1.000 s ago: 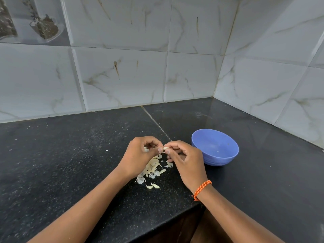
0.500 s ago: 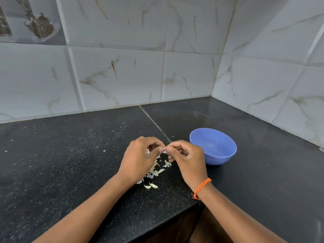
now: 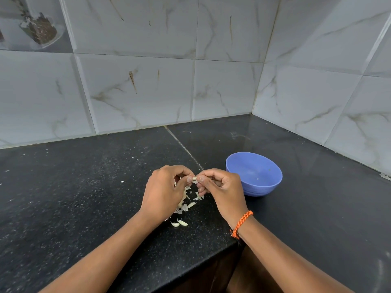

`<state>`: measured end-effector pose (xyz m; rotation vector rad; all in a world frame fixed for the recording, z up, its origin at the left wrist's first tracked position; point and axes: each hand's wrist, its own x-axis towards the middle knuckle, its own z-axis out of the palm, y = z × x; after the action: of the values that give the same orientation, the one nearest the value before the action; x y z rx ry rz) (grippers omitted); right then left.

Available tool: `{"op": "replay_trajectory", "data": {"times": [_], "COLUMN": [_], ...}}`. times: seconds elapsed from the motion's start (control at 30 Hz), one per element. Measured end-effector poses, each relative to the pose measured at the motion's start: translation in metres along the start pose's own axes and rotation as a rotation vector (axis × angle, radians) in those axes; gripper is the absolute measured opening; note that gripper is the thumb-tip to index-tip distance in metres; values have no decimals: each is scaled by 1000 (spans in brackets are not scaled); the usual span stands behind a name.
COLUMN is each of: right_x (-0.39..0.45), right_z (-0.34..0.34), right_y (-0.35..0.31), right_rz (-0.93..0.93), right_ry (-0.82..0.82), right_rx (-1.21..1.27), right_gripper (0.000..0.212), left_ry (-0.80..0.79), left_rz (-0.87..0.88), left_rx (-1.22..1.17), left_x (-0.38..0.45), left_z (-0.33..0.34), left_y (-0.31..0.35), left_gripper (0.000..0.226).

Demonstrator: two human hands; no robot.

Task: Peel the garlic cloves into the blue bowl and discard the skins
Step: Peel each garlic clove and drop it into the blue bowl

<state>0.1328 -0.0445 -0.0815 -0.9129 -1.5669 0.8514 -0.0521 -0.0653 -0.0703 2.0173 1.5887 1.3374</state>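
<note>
**Clove mid-peel, just left of blue bowl**

Garlic clove (image 3: 194,179) pinched at both ends btwn left hand (image 3: 164,192) & right hand (image 3: 222,190), fingers curled on it, above skins (image 3: 187,203) on surface (image 3: 84,197), just left of blue bowl (image 3: 254,188). Likely light, firm, slippery once bare; skin papery, tears easily. Best gripped at ends, peeled w/ nails.

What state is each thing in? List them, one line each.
Garlic clove: pinched between both hands' fingertips, above the counter.
Left hand: fingers curled, pinching the clove.
Right hand: fingers curled, pinching the clove.
Blue bowl: upright on the counter, looks nearly empty.
Skins: loose pile on the counter under the hands.
</note>
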Motion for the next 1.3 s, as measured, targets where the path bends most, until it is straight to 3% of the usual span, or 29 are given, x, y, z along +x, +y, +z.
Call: {"op": "replay_trajectory", "data": {"times": [0.4, 0.53, 0.7, 0.77, 0.9, 0.93, 1.03, 1.17, 1.3], "right_x": [-6, -10, -5, 4, 17, 13, -10, 18, 18], "right_z": [2, -3, -17, -27, -45, -40, -15, -29, -27], "right_y": [-11, -10, -23, -40, -57, -51, -25, -50, -57], "right_rz": [-21, -85, -154, -213, -365, -383, -266, -234, -196], "right_ry": [-24, -83, -336, -305, -91, -141, -517, -304, -89], "right_rx": [-84, -398, -866, -902, -891, -942, -1068, -922, -534], "right_gripper": [9, 11, 16, 15, 17, 21, 26, 17, 12], "left_ry": [6, -22, 7, 13, 5, 4, 14, -3, -85], "left_rz": [-21, -42, -90, -90, -98, -101, -104, -83, -53], "left_rx": [52, 95, 46, 35, 23, 23, 11, 8, -109], "left_x": [0, 1, 3, 3, 4, 4, 6, 6, 5], "left_z": [-4, -5, -6, -6, -6, -6, -5, -3, -4], "left_y": [1, 1, -3, -4, -6, -7, -8, -9, -4], "left_gripper": [11, 11, 12, 12, 13, 12, 13, 15, 14]}}
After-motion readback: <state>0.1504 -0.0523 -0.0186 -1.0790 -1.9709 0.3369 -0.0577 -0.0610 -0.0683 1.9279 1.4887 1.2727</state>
